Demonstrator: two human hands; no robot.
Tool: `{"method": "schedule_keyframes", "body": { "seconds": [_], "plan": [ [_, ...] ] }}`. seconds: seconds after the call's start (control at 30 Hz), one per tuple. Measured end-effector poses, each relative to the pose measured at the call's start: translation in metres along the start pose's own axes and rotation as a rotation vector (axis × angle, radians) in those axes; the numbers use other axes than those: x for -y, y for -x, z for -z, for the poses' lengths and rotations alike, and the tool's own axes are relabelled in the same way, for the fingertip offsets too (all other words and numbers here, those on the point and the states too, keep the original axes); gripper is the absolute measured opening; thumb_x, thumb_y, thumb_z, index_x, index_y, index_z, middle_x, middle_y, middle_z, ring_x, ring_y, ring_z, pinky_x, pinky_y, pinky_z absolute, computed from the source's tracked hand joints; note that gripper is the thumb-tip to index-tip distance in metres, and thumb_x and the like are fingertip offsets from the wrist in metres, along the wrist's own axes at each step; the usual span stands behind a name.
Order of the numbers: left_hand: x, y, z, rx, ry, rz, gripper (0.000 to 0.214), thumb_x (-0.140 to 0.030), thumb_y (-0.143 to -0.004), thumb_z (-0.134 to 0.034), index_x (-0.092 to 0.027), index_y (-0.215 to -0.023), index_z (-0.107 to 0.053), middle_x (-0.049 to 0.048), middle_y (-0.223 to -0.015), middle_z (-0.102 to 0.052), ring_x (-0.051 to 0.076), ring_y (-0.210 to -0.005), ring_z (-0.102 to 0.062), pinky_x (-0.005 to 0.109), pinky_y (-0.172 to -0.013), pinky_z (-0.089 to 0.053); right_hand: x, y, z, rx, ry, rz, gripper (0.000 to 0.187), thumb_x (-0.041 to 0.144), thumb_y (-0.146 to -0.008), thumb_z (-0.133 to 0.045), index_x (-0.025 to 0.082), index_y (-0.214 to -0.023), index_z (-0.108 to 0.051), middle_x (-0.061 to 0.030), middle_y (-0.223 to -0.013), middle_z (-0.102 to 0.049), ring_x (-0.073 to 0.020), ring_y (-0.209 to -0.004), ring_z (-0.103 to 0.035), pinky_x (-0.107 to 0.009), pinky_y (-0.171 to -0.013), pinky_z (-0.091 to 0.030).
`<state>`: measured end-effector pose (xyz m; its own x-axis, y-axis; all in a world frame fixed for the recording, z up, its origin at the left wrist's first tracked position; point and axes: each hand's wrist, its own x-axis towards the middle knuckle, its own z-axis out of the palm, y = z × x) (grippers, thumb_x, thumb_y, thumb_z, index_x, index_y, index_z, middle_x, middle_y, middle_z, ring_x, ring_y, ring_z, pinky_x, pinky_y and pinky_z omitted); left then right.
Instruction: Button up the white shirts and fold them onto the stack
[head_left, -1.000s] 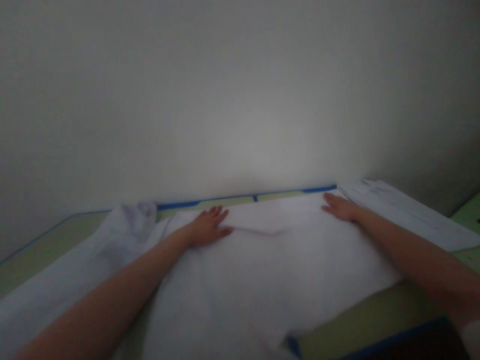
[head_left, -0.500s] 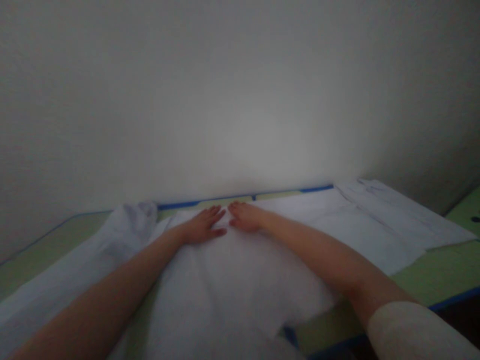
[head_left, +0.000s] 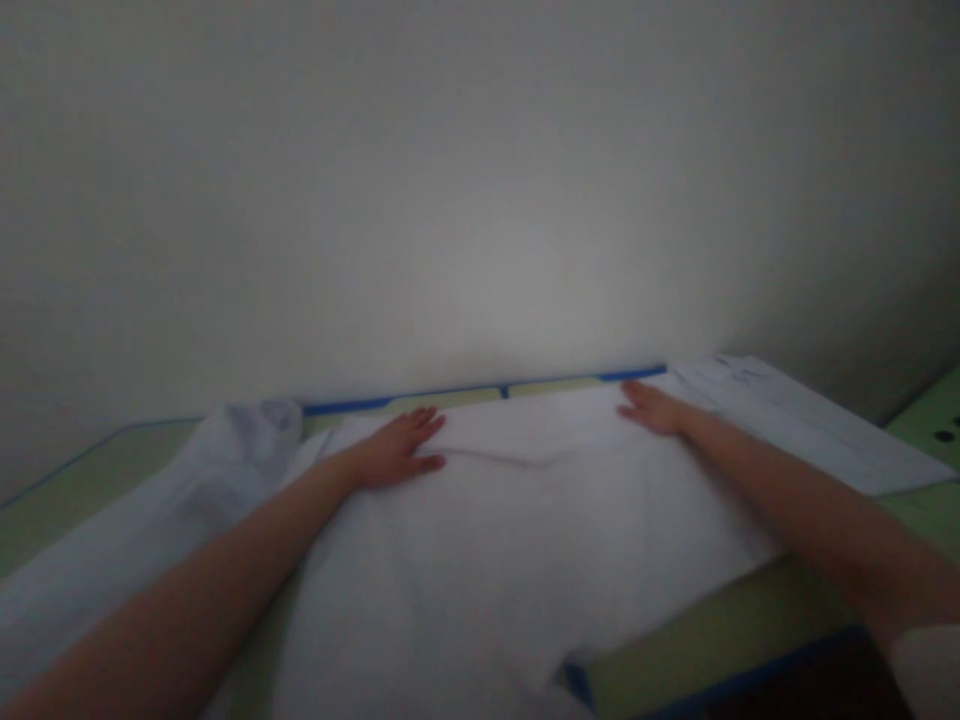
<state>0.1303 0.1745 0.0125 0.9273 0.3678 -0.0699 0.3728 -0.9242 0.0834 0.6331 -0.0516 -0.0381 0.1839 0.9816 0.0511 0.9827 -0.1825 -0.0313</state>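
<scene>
A white cloth [head_left: 525, 540] lies spread over a green table [head_left: 675, 660] with blue edging. My left hand [head_left: 397, 450] rests flat on the cloth's far left part, fingers stretched out and together. My right hand [head_left: 652, 408] lies flat near the cloth's far right corner, fingers extended. Both forearms reach across the cloth. A faint crease runs between the two hands. Neither hand holds anything.
A bunched white fabric [head_left: 232, 450] trails off to the left over the table. Another flat white sheet [head_left: 795, 420] lies at the far right. A plain pale wall [head_left: 480, 200] stands right behind the table's blue back edge [head_left: 480, 392]. The picture is dim and soft.
My right hand slid from the middle, beside my left hand, back out to the cloth's far right corner. My left hand stayed put.
</scene>
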Motion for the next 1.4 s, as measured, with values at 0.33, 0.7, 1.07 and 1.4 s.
{"method": "schedule_keyframes", "body": {
  "seconds": [0.33,0.7,1.07,1.4],
  "plan": [
    [0.017,-0.011,-0.007,-0.057,-0.063,-0.038,0.076,-0.064,-0.082,-0.027,-0.018,-0.142,-0.019,0.0090,-0.147,-0.014,0.025,-0.135,-0.012,0.037,-0.109,-0.011,-0.048,-0.003,-0.009,0.006,0.038,-0.075,0.085,0.070,-0.079,-0.022,0.011,-0.140,-0.025,-0.0097,-0.144,-0.023,-0.0248,-0.133,-0.019,-0.038,-0.111,-0.018],
    [0.029,-0.020,0.000,-0.067,-0.129,-0.012,0.081,-0.066,-0.080,-0.029,-0.013,-0.141,-0.020,0.0114,-0.147,-0.015,0.025,-0.135,-0.015,0.035,-0.109,-0.014,-0.048,-0.024,-0.008,-0.035,0.037,-0.086,0.088,0.071,-0.078,-0.021,0.008,-0.139,-0.028,-0.0134,-0.143,-0.025,-0.0250,-0.133,-0.020,-0.038,-0.110,-0.019],
    [0.061,0.049,0.006,0.034,-0.147,0.234,0.091,-0.070,-0.077,-0.029,-0.004,-0.139,-0.023,0.0205,-0.144,-0.020,0.030,-0.133,-0.020,0.039,-0.107,-0.018,-0.045,-0.003,-0.001,-0.254,0.097,-0.074,0.055,0.046,-0.085,-0.030,0.011,-0.119,-0.052,-0.0146,-0.125,-0.050,-0.0279,-0.118,-0.042,-0.044,-0.101,-0.030],
    [0.085,0.065,0.052,-0.082,-0.124,0.278,0.072,-0.059,-0.078,-0.038,-0.013,-0.134,-0.036,0.0120,-0.139,-0.036,0.025,-0.126,-0.035,0.036,-0.105,-0.024,-0.038,0.012,0.008,-0.279,0.043,0.037,0.063,0.053,-0.085,-0.027,0.014,-0.134,-0.039,-0.0104,-0.136,-0.039,-0.0247,-0.126,-0.036,-0.044,-0.107,-0.025]
  ]
}}
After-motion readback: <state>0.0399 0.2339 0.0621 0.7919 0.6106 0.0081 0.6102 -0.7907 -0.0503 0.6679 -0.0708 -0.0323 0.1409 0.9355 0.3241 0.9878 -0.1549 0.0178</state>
